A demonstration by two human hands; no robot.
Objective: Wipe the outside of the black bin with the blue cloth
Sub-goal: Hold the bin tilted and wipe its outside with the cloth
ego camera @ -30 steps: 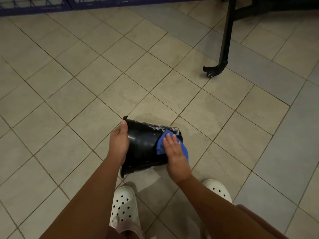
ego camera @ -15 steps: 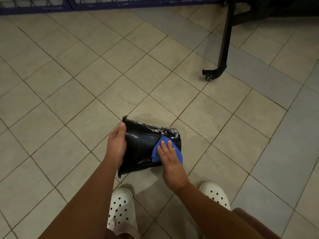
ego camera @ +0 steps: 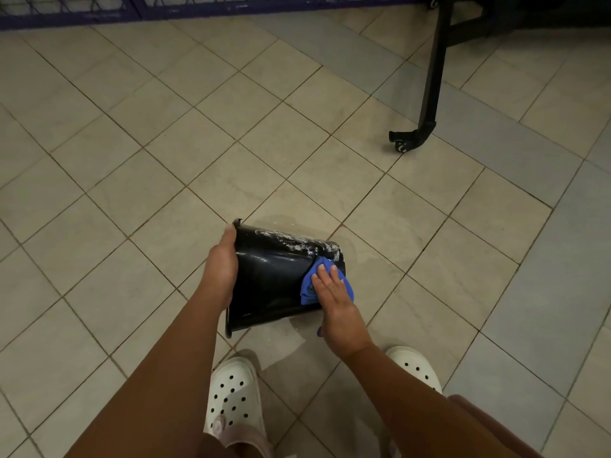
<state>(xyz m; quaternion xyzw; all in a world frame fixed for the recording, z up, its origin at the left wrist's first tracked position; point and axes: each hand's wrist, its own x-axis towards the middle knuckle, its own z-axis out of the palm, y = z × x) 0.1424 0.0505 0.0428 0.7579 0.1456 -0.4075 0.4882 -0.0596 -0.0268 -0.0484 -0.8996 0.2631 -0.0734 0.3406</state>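
Observation:
The black bin [ego camera: 271, 279] lies on its side on the tiled floor, rim to the left, with white smears along its upper far side. My left hand [ego camera: 221, 269] grips the rim end, thumb over the edge. My right hand [ego camera: 334, 292] presses the blue cloth [ego camera: 310, 285] flat against the bin's wall near its base, fingers straight. Most of the cloth is hidden under that hand.
A black frame leg with a caster [ego camera: 405, 140] stands at the upper right. A dark blue metal grille [ego camera: 99, 8] runs along the top edge. My white clogs [ego camera: 234, 398] stand just below the bin. A wet patch [ego camera: 281, 345] shines on the tiles by it.
My right hand has slid the cloth back and forth on the bin's wall near its base. The left hand keeps its hold on the rim; the bin has barely moved.

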